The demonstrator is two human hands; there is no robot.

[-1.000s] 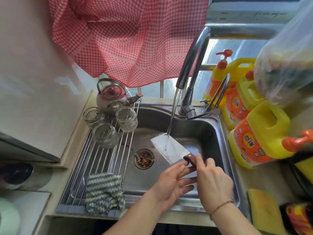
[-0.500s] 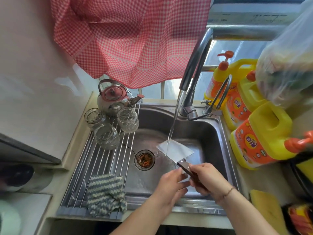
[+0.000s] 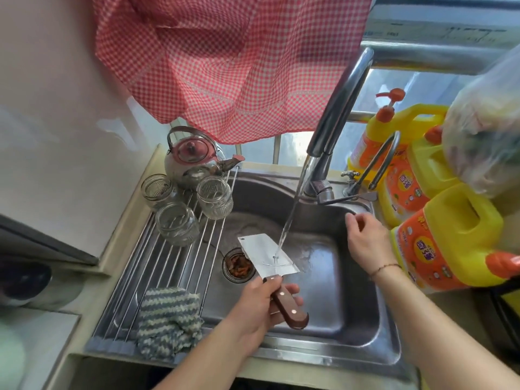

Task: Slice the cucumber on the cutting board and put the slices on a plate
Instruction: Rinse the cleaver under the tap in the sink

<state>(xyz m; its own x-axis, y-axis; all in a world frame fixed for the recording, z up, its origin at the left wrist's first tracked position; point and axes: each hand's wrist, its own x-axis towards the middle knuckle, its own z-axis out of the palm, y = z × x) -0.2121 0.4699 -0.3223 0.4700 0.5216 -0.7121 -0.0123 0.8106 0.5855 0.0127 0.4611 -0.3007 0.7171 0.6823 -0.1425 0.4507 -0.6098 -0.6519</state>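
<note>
A left hand [image 3: 257,308] grips the wooden handle of a cleaver [image 3: 267,256] over the sink [image 3: 363,330], its blade flat under the tap's [image 3: 337,108] stream. The right hand [image 3: 365,237] hovers near the sink's far right corner — fingers loosely curled, holding nothing. Three glass jars [image 3: 177,223] and a kettle [image 3: 194,159] sit on the rack [image 3: 157,277]. The cucumber — out of view.

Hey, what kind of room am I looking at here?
Most likely a home kitchen, at the sink. A steel sink has its faucet running water over a cleaver, a kettle and glass jars sit on a drying rack, and yellow dish soap bottles stand alongside.
</note>
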